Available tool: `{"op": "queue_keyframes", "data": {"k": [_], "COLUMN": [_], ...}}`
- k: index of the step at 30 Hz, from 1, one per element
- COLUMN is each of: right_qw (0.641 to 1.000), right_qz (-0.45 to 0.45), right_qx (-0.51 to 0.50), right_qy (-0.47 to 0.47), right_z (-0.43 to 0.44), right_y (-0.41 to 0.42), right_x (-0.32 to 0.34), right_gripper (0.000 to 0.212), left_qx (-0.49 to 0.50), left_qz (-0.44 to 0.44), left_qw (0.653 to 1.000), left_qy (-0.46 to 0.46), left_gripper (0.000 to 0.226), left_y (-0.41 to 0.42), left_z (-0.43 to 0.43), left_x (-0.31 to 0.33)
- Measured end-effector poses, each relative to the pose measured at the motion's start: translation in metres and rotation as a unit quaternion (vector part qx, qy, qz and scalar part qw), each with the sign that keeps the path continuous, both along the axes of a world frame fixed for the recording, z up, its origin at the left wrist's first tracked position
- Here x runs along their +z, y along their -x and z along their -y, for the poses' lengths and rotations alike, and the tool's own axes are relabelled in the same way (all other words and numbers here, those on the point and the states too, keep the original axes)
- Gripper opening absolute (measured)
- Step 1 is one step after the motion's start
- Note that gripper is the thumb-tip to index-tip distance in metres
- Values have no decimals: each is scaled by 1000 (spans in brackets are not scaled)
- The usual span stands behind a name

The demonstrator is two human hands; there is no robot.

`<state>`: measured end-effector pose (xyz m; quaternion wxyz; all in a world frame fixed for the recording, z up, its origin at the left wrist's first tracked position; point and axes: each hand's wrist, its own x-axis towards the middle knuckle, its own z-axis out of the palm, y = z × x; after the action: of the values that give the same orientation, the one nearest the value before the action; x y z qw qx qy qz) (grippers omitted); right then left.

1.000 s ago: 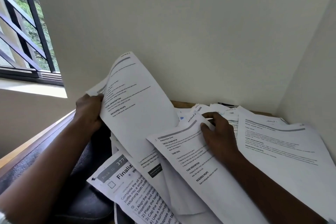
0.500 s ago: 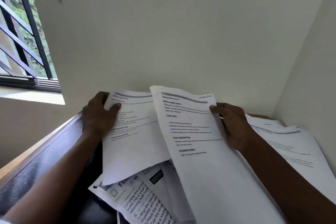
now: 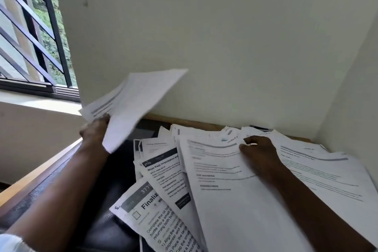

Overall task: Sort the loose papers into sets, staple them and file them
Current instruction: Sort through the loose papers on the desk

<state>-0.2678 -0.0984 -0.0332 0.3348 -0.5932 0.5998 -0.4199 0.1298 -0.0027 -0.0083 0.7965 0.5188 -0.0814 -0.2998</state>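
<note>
My left hand (image 3: 95, 131) grips a thin set of printed sheets (image 3: 133, 102) and holds it up in the air at the left, blurred, above the desk's dark surface. My right hand (image 3: 259, 153) rests on a printed page (image 3: 221, 186) that lies on top of the loose pile, its fingers curled at the page's upper edge. Under and around that page lie several loose papers, among them a sheet headed "Shoe Rack Organization" (image 3: 163, 172) and one headed "Finaliz" (image 3: 151, 217).
The desk has a wooden edge (image 3: 41, 172) and a dark top (image 3: 106, 190), and sits in a corner between a back wall and a right wall (image 3: 351, 98). A barred window (image 3: 32, 37) is at the left. More papers (image 3: 319, 172) cover the right side.
My left hand has swung its sheets up and to the left, away from the pile. My right hand has brought its page down flat onto the pile.
</note>
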Motion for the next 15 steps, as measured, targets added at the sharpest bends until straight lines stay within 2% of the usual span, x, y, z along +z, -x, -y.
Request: {"op": "queue_keyframes", "data": {"k": [2,3,4,7,9,12,14,15], "right_qw": [1000,1000,1000,996,983,929,917,931], "right_qz": [-7,-8,-8,35,106,212,221,189], "right_qx": [8,10,16,69,112,182,227,227], "right_qy": [-3,-2,0,-35,-103,-242,-243,-214], "right_z": [0,1,2,1,-1,-15,-18,-16], "right_y": [0,1,3,7,9,8,6,5], "right_x": [1,0,0,4,12,29,26,20], "right_gripper": [3,4,6,8,16,39,51,66], "left_qx": [-41,-39,-21,-28,-49,-144,-217,-241], "left_qz": [86,177,224,431,532,582,600,606], "left_qw": [995,983,974,900,842,797,766,752], "left_qy": [15,-5,-10,-60,-74,-68,-80,-98], "left_gripper": [47,45,38,14,19,22,23,20], "left_y": [17,27,37,57,72,87,95,97], "left_z": [-1,-1,-1,5,6,3,-2,-4], "left_x": [-1,0,4,1,1,-6,-6,-6]}}
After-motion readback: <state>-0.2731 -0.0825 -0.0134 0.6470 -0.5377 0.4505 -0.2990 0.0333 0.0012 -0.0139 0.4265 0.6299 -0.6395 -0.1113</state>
